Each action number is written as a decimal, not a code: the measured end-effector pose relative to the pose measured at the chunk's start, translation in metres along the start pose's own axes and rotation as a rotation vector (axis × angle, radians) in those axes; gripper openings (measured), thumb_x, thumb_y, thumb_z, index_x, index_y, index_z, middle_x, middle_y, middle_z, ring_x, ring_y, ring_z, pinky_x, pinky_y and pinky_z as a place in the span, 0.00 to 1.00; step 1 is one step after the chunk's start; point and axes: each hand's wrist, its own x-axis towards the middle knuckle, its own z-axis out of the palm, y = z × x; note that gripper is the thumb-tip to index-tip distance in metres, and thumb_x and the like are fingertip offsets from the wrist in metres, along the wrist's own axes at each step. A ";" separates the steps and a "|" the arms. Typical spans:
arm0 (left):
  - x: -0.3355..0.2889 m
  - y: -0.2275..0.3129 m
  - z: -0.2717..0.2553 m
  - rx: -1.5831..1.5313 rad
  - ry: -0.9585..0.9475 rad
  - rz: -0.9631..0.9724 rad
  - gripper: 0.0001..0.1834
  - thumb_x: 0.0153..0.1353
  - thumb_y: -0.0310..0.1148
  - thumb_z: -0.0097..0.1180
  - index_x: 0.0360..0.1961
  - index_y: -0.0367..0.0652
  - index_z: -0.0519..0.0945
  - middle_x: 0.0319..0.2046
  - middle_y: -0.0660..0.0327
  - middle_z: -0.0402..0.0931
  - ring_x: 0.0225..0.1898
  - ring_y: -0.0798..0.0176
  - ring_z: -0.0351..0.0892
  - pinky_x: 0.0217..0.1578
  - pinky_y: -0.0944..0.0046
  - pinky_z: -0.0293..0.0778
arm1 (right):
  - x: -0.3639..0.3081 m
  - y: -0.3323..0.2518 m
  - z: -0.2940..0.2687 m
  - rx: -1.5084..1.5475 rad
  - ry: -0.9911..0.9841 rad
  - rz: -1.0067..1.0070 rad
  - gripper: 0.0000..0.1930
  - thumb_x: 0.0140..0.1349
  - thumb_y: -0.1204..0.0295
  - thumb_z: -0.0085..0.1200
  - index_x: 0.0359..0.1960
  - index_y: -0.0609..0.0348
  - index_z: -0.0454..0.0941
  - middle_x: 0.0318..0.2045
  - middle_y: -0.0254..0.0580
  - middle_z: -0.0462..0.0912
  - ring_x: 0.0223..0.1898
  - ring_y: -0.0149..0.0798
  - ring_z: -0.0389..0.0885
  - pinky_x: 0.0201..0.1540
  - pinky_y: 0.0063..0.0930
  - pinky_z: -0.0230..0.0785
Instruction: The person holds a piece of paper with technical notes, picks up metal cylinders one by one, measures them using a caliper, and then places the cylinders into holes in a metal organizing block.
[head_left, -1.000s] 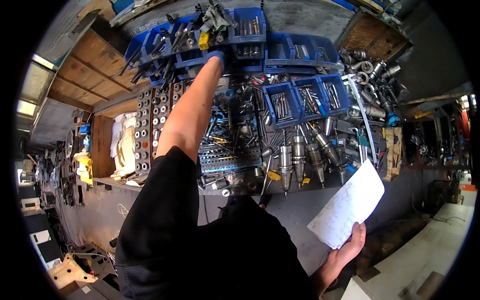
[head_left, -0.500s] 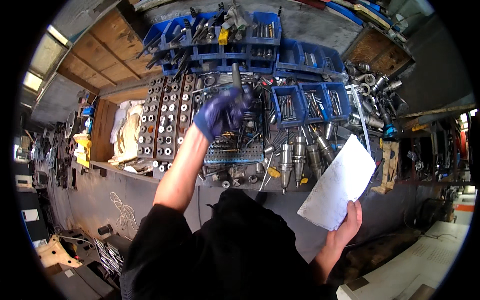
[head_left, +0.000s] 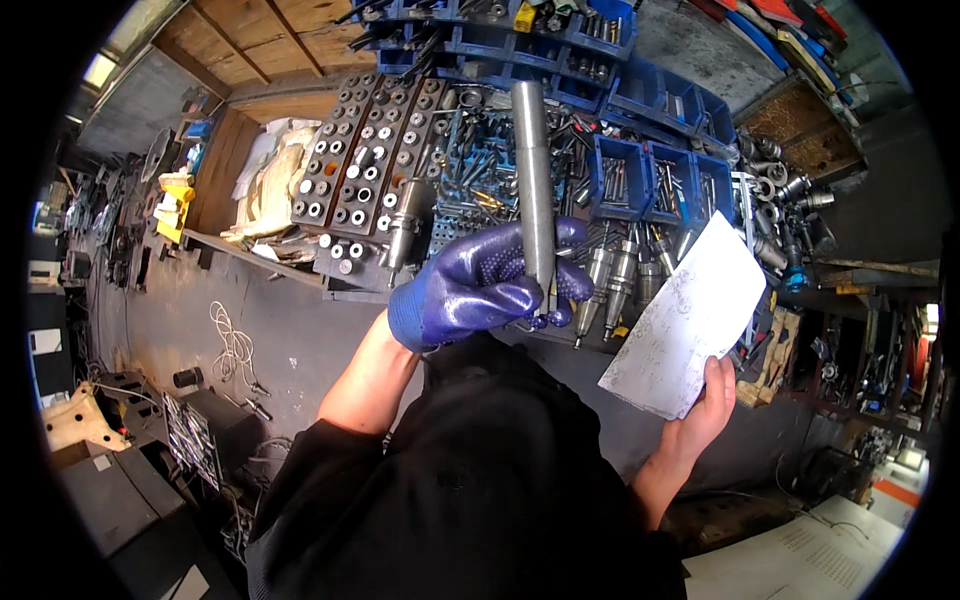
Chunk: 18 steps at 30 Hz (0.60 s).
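Long grey steel shank was upright, lifted clear of the blue bins and the tool rack behind it. Left hand, in a blue glove, had its grip closed round the shank's lower end. Right hand, bare, pinched a white paper sheet by its lower corner, beside the shank. Judged: tool picked and out of storage, sheet raised next to it; not set down anywhere yet.
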 end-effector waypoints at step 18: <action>0.001 0.007 0.009 -0.030 -0.003 -0.005 0.41 0.60 0.31 0.64 0.70 0.32 0.58 0.45 0.51 0.79 0.42 0.59 0.78 0.43 0.58 0.74 | -0.001 -0.006 -0.002 0.035 -0.016 -0.007 0.16 0.67 0.75 0.48 0.53 0.72 0.74 0.45 0.49 0.82 0.46 0.40 0.81 0.53 0.33 0.71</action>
